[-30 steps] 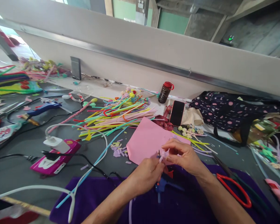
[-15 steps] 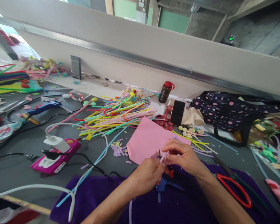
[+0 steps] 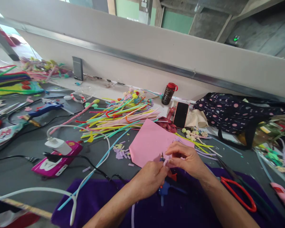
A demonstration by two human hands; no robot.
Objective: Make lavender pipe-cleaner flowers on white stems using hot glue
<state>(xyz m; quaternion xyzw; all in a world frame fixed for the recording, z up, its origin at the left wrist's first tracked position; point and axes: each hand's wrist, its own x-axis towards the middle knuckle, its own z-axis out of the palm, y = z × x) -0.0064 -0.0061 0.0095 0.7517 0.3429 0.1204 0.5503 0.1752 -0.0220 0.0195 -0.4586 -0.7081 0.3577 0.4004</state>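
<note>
My left hand (image 3: pixel 150 177) is closed around the barrel of a blue glue gun (image 3: pixel 164 189). The metal nozzle points up above my fingers, and the orange trigger shows beside my thumb. Close to that nozzle, my right hand (image 3: pixel 186 158) pinches a small pale purple piece of fuzzy stem (image 3: pixel 166 161) between thumb and fingertips. Its other fingers are curled above. My left fingertips are hidden, so I cannot tell whether they touch the piece too. Beneath and beyond both hands lies a pink sheet (image 3: pixel 147 139), with short purple and yellow cuttings (image 3: pixel 122 153) to its left.
A pile of coloured pipe cleaners (image 3: pixel 123 115) lies beyond the sheet. To the left are a magenta power strip (image 3: pixel 57 160) with cables and another blue glue gun (image 3: pixel 46 109). Red-handled scissors (image 3: pixel 237 193), a phone (image 3: pixel 180 114), a bottle (image 3: pixel 169 94) and a dark bag (image 3: pixel 237 112) are at right.
Almost nothing differs. Both hands stay together at the nozzle, with only a very slight shift of the fingers.
</note>
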